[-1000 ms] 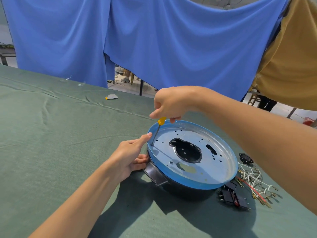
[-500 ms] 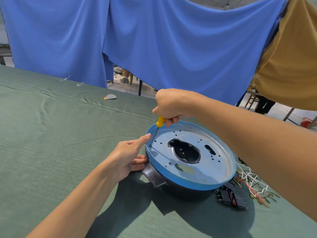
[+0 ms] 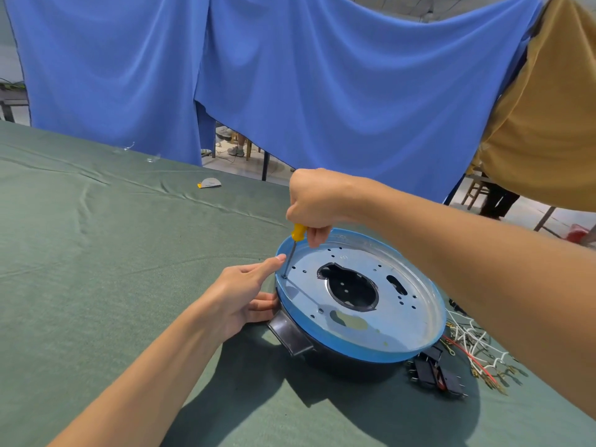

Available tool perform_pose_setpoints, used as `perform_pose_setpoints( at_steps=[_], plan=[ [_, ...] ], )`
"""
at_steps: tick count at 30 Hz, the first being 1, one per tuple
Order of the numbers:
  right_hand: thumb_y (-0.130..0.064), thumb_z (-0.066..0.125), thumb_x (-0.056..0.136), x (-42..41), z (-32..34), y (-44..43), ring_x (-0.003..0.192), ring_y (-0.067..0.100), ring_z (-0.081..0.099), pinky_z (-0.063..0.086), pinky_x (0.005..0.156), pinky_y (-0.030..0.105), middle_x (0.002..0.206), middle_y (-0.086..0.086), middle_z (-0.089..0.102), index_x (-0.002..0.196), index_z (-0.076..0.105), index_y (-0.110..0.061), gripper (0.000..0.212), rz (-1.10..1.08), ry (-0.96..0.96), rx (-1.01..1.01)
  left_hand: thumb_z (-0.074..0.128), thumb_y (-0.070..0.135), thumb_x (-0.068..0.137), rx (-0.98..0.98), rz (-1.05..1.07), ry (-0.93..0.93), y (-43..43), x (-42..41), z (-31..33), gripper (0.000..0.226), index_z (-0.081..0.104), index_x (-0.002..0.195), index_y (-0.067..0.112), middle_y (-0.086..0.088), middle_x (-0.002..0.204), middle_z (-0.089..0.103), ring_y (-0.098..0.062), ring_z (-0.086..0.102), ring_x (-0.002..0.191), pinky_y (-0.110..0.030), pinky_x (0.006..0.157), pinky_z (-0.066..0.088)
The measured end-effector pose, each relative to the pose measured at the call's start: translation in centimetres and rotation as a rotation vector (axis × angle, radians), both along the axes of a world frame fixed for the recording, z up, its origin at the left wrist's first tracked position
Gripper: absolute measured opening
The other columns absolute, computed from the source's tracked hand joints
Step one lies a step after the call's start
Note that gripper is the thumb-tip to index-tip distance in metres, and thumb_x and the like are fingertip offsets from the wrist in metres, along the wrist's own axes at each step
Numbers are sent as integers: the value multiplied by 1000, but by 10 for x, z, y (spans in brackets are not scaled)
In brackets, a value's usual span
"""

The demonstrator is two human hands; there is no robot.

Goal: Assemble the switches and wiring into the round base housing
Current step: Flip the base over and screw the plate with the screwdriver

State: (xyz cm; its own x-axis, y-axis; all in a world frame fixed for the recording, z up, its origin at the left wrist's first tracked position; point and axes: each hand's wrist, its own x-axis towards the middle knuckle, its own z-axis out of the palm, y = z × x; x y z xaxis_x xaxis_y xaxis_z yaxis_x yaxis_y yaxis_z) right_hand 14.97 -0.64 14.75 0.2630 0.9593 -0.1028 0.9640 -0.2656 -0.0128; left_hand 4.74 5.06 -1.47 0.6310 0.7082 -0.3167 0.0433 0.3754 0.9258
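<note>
While blue drapes (image 3: 322, 75) hang behind the green-clothed table (image 3: 96, 253), my right hand (image 3: 314, 201) clenches a yellow-handled screwdriver (image 3: 292, 250) with its tip on the round base housing (image 3: 358, 304) plate near the left rim, my left hand (image 3: 240, 298) braces that rim with fingers spread, and switches (image 3: 433, 374) and wiring (image 3: 471, 343) lie just right of the housing.

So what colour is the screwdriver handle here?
Yellow. The screwdriver handle shows below the right hand in the head view.
</note>
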Motion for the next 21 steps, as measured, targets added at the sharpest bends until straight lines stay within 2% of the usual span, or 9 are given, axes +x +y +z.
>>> perform_pose_setpoints(
  at_steps=[2,5,8,10,12,14,16,18,21],
  plan=[
    [-7,48,95,4,0,3,40,11,54,48,49,18,47,2,65,75,64,0,26,-76,78,-17,78,50,74,0,7,6,0,-1,-1,43,72,104,20,-21,85,74,-27,69,69,-39,76,61],
    [-26,51,100,6,8,-3,34,12,50,41,38,14,48,5,61,80,56,-2,32,-110,199,-85,79,51,73,-4,11,15,-1,-1,0,44,72,104,20,-23,90,74,-29,70,72,-46,85,59],
    [-32,64,93,4,14,-9,48,12,55,38,35,10,66,1,58,86,60,-8,26,47,-50,-189,79,53,72,-10,4,19,-1,0,1,46,72,103,20,-23,90,74,-30,71,75,-45,88,58],
    [-27,66,90,0,15,-11,54,11,55,33,31,10,62,-3,58,92,66,-12,16,197,-248,-170,79,53,71,-11,3,18,-1,-1,2,46,72,103,20,-22,89,74,-29,71,73,-43,85,59],
    [-22,68,87,-2,13,-13,54,9,50,35,38,18,59,-6,55,87,69,-17,5,337,-375,-114,79,52,71,-12,1,21,-1,-1,2,45,72,103,20,-21,85,74,-29,70,70,-43,84,60],
    [-19,66,86,-1,10,-12,54,14,43,32,45,23,56,-2,50,78,70,-14,10,410,-432,-94,79,51,72,-12,5,22,-2,-2,3,45,71,104,20,-20,81,74,-28,70,69,-43,83,60],
    [-20,63,88,1,7,-10,53,17,33,28,45,27,51,3,40,63,60,-10,28,427,-462,-105,79,49,74,-12,5,21,-2,-2,3,43,71,104,20,-19,80,74,-28,69,68,-42,82,59],
    [-22,60,91,1,6,-9,52,16,30,28,42,22,51,2,34,55,48,-11,39,430,-486,-108,79,47,74,-14,2,19,-3,-2,4,42,71,103,19,-20,81,73,-29,68,69,-42,83,58],
    [-24,59,92,-4,5,-7,54,12,34,30,43,18,56,-3,36,56,40,-17,42,361,-431,-97,79,46,75,-10,-15,22,-4,-3,6,39,72,102,19,-21,85,73,-29,67,71,-43,86,56]
  ],
)
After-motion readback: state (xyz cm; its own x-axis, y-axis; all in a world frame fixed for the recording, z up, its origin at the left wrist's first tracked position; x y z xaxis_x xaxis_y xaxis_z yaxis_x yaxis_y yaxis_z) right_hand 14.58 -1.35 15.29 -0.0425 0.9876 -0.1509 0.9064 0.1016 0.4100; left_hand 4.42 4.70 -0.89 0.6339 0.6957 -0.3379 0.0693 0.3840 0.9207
